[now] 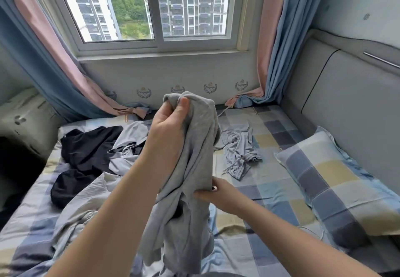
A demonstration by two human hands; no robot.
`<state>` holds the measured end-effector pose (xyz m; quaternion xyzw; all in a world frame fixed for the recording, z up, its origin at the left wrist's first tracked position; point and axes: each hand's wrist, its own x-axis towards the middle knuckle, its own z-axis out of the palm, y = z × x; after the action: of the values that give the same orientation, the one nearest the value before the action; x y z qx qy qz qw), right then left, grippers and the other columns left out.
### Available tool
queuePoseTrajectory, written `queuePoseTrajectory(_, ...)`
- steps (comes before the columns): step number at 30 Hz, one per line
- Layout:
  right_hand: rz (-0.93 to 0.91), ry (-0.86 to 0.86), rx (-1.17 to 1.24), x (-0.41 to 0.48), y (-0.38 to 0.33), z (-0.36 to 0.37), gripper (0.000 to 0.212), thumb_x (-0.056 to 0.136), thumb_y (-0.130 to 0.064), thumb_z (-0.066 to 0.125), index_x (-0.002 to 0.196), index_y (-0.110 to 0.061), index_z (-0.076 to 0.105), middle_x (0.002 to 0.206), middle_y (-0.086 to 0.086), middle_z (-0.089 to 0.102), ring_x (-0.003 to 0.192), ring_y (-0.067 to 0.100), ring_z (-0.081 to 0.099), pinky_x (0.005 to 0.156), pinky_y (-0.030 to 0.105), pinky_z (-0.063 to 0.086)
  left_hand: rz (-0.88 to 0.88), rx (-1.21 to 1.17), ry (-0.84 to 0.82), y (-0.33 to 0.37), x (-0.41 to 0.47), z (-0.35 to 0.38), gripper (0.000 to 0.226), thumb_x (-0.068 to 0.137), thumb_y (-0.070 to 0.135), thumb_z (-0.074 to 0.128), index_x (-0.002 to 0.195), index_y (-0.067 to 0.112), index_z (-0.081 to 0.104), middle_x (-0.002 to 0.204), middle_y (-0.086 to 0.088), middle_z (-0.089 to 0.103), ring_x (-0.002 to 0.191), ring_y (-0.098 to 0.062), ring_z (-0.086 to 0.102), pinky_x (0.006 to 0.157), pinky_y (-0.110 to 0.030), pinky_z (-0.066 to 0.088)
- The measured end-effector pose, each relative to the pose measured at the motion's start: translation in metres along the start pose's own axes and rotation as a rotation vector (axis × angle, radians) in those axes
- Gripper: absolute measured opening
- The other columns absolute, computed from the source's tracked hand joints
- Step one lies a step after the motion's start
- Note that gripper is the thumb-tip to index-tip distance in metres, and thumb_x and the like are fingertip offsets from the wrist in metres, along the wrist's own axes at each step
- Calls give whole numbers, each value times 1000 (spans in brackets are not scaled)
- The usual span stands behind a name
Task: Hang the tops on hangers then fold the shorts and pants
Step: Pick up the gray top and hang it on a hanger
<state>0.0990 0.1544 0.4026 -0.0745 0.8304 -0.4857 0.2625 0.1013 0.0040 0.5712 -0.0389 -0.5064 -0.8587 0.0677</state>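
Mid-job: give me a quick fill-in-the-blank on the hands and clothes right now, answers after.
The held garment is ____ in colour. The right hand grips it ____ the left hand. The black garment lies on the bed to the person's ____. The checked pillow lies to the person's ____.
Missing words: grey; below; left; right.

Two hands (171,123) (218,194), two curtains (43,60) (275,49), one pillow (337,181)

Daylight came through a sliding window (151,10) flanked by pink-and-blue curtains (270,45), above a checked bed (270,190) with padded headboard (346,107).
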Motion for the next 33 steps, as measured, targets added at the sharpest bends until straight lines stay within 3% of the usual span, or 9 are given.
queuePoseTrajectory(3, 8, 58, -68, 7, 12, 10, 20, 91, -42, 61, 100, -28, 71, 99, -12, 72, 95, 12, 66, 87, 38, 55, 33, -9, 22, 6, 3, -4, 19, 104, 15, 49, 96, 17, 66, 90, -3, 71, 88, -16, 67, 86, -32, 57)
queuePoseTrajectory(7, 68, 182, -10, 11, 18, -11, 26, 99, -27, 56, 87, -11, 72, 94, 12, 75, 93, 33, 70, 83, 49, 56, 22, 246, 95, 5, 9, -28, 14, 103, 16, 52, 112, 15, 64, 106, -4, 68, 102, -16, 63, 94, -33, 51)
queuePoseTrajectory(12, 203, 370, 352, 9, 10, -47, 29, 102, -27, 56, 86, -6, 70, 83, 15, 73, 67, 26, 69, 59, 43, 60, -160, 504, -53, -14, 3, -44, 44, 99, 18, 61, 141, 13, 51, 132, 0, 65, 121, -12, 61, 103, -31, 48)
queuePoseTrajectory(18, 179, 430, 604, -1, -17, -68, 26, 103, -25, 53, 95, -5, 66, 82, 14, 70, 66, 26, 70, 52, 38, 58, -456, 726, -178, -55, -17, -44, 22, 90, 31, 74, 102, 14, 66, 104, 0, 71, 92, -9, 68, 82, -30, 56)
queuePoseTrajectory(20, 137, 459, 646, -4, -29, -72, 25, 104, -22, 52, 92, -5, 66, 84, 15, 71, 68, 24, 72, 54, 39, 59, -537, 842, -226, -72, -20, -47, 34, 85, 41, 77, 103, 15, 65, 103, 1, 70, 88, -8, 66, 76, -30, 58)
queuePoseTrajectory(24, 35, 497, 766, -13, -53, -76, 25, 104, -18, 51, 92, -4, 68, 75, 12, 74, 65, 21, 73, 52, 35, 58, -622, 969, -244, -105, -31, -50, 85, 51, 63, 79, 121, 20, 57, 121, 4, 64, 109, -12, 63, 95, -40, 55)
queuePoseTrajectory(27, -53, 505, 850, -22, -68, -79, 23, 103, -19, 52, 100, -3, 69, 77, 10, 76, 69, 21, 75, 54, 35, 58, -604, 902, -136, -125, -37, -59, 79, 46, 58, 79, 114, 26, 56, 110, 7, 67, 103, -12, 65, 91, -40, 56)
queuePoseTrajectory(31, -146, 468, 874, -30, -76, -80, 23, 103, -17, 52, 100, -2, 70, 85, 12, 76, 82, 26, 76, 66, 40, 61, -475, 738, 91, -131, -28, -73, 14, 72, 28, 76, 77, 18, 68, 69, 10, 67, 75, -12, 61, 64, -31, 50)
queuePoseTrajectory(33, -161, 460, 886, -32, -77, -80, 21, 103, -15, 52, 100, -2, 69, 85, 13, 76, 82, 27, 76, 66, 39, 61, -442, 640, 169, -124, -20, -79, 5, 85, 8, 71, 80, 10, 69, 71, 0, 65, 74, -17, 58, 64, -29, 45)
